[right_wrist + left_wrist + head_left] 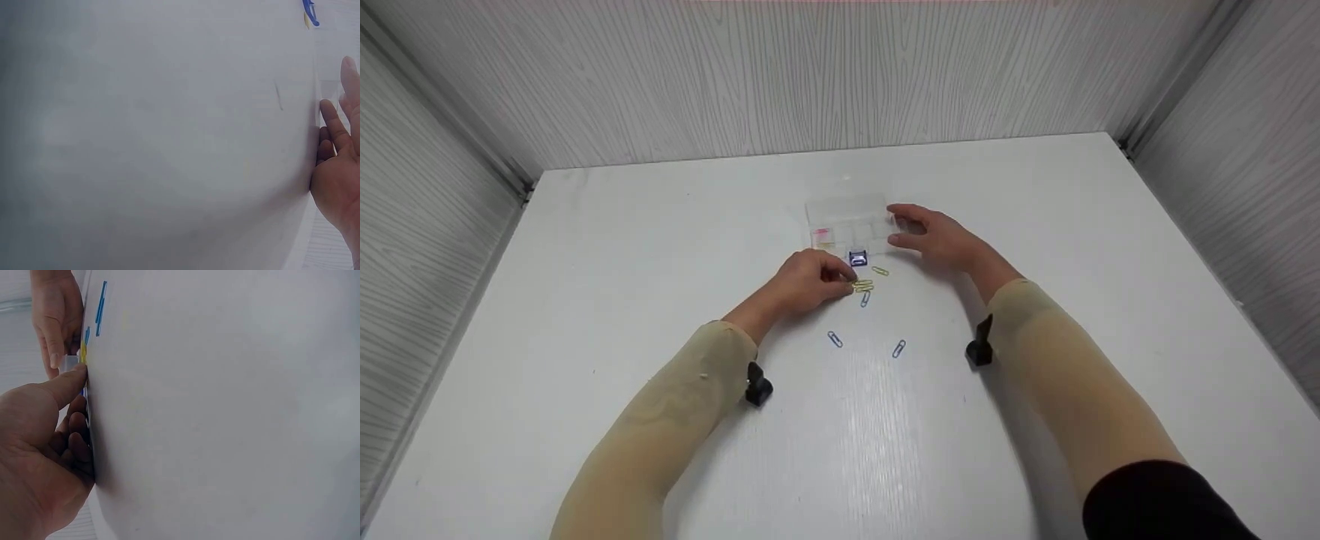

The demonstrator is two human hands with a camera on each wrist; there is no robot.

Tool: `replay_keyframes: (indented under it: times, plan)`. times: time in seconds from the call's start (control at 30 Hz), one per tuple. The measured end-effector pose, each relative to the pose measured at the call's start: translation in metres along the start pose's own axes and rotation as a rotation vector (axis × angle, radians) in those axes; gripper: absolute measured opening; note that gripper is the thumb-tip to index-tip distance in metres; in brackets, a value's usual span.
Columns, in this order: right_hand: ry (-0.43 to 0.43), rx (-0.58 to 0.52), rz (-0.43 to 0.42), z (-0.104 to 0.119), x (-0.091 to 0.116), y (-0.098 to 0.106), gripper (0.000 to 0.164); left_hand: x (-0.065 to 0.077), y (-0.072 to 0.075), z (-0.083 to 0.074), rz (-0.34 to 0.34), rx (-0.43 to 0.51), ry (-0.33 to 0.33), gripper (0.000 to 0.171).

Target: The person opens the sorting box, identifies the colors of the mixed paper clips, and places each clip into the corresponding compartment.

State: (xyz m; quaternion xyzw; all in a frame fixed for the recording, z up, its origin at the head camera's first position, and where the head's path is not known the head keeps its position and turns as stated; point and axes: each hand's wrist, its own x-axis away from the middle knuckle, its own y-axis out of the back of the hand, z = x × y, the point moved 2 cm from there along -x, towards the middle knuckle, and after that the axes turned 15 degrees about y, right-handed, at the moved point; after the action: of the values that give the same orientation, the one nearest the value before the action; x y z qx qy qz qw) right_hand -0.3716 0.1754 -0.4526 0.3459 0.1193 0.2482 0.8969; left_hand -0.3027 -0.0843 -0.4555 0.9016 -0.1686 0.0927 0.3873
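Observation:
A clear plastic compartment box (864, 231) stands with its transparent lid (847, 208) raised at the back. Pink pieces (821, 232) lie in a left compartment, with something yellow in front of them. At the box's front edge is a small blue-purple clasp-like piece (858, 258). My left hand (810, 281) has thumb and index fingertip at the left end of some yellow paper clips (864, 286), seemingly pinching one; the contact is partly hidden. My right hand (949, 238) touches the box's right side, thumb and fingers apart and fairly straight.
Another yellow paper clip (880, 271) lies near the box. Blue paper clips lie on the white table (840, 450): one (865, 299) beside the yellow ones, one (835, 339) nearer on the left, one (899, 349) on the right. Grey wood-grain panels (825, 82) border the table.

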Motion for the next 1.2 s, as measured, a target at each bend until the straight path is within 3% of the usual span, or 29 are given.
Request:
replay_keyframes:
  times: [0.73, 1.2]
  plan:
    - [0.025, -0.042, -0.017, 0.0011, 0.0040, 0.0002, 0.068, 0.0005, 0.0016, -0.0012, 0.006, -0.051, -0.017, 0.013]
    - [0.009, -0.037, -0.013, 0.0024, 0.0043, -0.0001, 0.069, 0.0019, 0.0023, 0.0017, 0.011, 0.005, -0.029, 0.010]
